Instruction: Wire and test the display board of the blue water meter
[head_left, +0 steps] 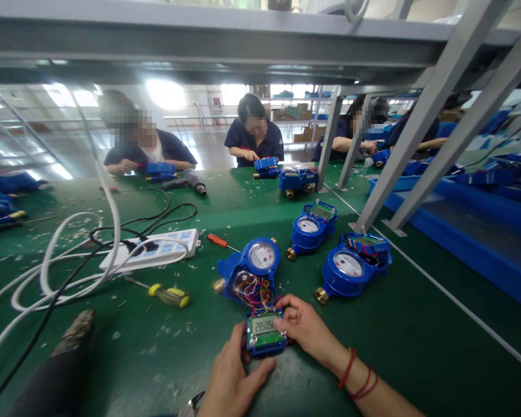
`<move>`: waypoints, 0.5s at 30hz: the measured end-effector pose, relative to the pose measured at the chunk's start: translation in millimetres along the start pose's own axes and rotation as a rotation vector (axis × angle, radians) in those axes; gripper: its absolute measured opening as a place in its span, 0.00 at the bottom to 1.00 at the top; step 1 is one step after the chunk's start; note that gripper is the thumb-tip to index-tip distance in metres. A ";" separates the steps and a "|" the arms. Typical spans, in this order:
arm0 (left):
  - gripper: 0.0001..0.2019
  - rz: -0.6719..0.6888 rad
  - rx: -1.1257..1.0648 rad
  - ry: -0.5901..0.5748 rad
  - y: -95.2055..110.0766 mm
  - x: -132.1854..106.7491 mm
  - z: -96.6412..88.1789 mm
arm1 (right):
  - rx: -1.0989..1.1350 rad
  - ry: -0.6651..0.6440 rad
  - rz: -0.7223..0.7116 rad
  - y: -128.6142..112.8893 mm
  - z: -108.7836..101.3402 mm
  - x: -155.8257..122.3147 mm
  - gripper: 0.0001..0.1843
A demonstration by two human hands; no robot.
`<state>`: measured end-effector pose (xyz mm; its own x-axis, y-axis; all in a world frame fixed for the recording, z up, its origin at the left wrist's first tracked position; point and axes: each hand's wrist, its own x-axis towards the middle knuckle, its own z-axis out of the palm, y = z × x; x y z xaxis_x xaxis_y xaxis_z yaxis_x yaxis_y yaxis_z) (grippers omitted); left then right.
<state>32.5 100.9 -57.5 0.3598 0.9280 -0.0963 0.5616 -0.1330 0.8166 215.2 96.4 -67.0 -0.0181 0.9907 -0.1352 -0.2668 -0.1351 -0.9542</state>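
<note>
Left grip (234, 373) spread, right grip (308, 329) in a pinch, both on the display module (263, 337)

A green desk (151, 359), littered with pale scraps, carries everything around a white power strip (167, 248). White cable (47, 269) loops on its left, and a heat gun (194, 181) lies beyond it. On the near side of the strip lies a yellow-and-black screwdriver (169, 295); just beside its right end, an orange-handled screwdriver (217, 240). Farther right of the strip sits an opened blue meter (260, 258) with wires exposed, then two more blue meters (351, 269). Well apart, at the strip's far right, stands a blue tray (495, 272).
</note>
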 end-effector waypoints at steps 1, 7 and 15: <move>0.25 0.010 -0.015 0.008 0.2 -1.6 1.6 | 0.002 0.005 -0.006 0.5 0.1 -0.9 0.18; 0.20 0.072 -0.108 0.118 -14.5 11.7 -9.4 | 0.061 0.029 -0.029 5.1 4.0 -5.3 0.17; 0.19 -0.127 -0.357 0.361 -19.7 21.3 -31.7 | 0.305 0.080 0.030 -6.1 -0.4 -4.6 0.17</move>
<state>5.5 134.3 -57.6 -0.0094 0.9984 -0.0564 0.2722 0.0569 0.9606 217.3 92.6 -60.7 0.0423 0.9801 -0.1937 -0.5444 -0.1400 -0.8270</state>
